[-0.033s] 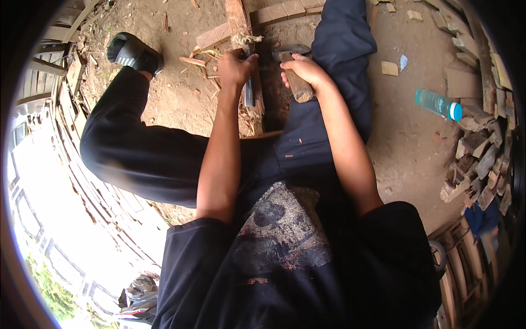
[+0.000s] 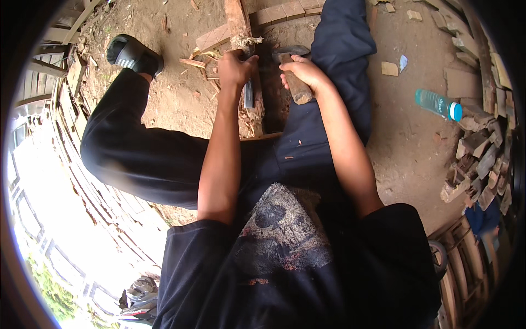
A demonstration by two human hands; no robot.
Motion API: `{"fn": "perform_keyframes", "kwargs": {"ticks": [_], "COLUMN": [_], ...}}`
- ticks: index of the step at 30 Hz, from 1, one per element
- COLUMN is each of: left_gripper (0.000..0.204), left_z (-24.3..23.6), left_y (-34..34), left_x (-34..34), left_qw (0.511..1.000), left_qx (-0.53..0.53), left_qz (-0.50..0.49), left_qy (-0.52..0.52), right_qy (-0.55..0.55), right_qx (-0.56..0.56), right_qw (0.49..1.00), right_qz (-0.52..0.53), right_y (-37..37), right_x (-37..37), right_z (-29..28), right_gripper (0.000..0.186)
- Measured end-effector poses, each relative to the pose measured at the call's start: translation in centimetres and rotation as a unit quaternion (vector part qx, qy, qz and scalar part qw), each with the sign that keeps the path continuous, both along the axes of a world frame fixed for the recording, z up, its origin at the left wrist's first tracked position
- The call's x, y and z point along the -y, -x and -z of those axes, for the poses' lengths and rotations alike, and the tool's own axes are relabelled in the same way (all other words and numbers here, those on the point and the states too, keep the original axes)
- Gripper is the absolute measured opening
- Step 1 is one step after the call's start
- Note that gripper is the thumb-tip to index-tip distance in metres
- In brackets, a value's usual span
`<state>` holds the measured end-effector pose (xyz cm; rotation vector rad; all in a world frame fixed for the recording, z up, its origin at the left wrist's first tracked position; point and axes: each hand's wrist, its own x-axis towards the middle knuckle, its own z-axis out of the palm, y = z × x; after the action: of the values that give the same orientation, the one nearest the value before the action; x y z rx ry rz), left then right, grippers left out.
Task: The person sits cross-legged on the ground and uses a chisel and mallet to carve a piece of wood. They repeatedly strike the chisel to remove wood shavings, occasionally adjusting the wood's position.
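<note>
My left hand (image 2: pixel 235 68) is closed round a chisel (image 2: pixel 249 94), a narrow grey metal bar whose near end shows below the fist. It lies along a long timber piece (image 2: pixel 236 17) on the ground between my legs. Frayed wood fibres (image 2: pixel 245 41) stick up just beyond that fist. In my right hand (image 2: pixel 307 71) is a hammer (image 2: pixel 299 90) with a thick, worn wooden handle. Its dark head (image 2: pixel 292 50) points away from me, right of the timber and apart from the chisel. The fingers partly hide both tools.
A curved wooden piece (image 2: pixel 276 13) lies across the far side. Splinters (image 2: pixel 193 62) litter the dirt at left, near my shoe (image 2: pixel 137 54). To the right are a teal bottle (image 2: pixel 435 104), a wood block (image 2: pixel 389 68) and a pile of offcuts (image 2: pixel 482 159).
</note>
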<state>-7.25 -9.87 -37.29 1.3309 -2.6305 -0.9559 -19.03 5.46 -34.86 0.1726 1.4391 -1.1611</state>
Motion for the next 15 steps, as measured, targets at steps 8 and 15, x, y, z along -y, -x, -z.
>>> {"fn": "perform_keyframes", "kwargs": {"ticks": [8,15], "left_gripper": [0.034,0.04], "left_z": [-3.8,-0.7], "left_y": [0.0,-1.2], "left_x": [3.9,3.7], "left_qw": [0.99,0.995], "left_qx": [-0.083,-0.082], "left_qz": [-0.095,-0.049], "left_qy": [-0.056,-0.043], "right_qy": [-0.019,-0.008], "right_qx": [-0.021,-0.023], "right_qw": [1.0,1.0], "right_qz": [-0.011,-0.019], "right_y": [0.3,0.0], "right_x": [0.1,0.4], "right_z": [-0.6,-0.5], "right_gripper": [0.085,0.078]}}
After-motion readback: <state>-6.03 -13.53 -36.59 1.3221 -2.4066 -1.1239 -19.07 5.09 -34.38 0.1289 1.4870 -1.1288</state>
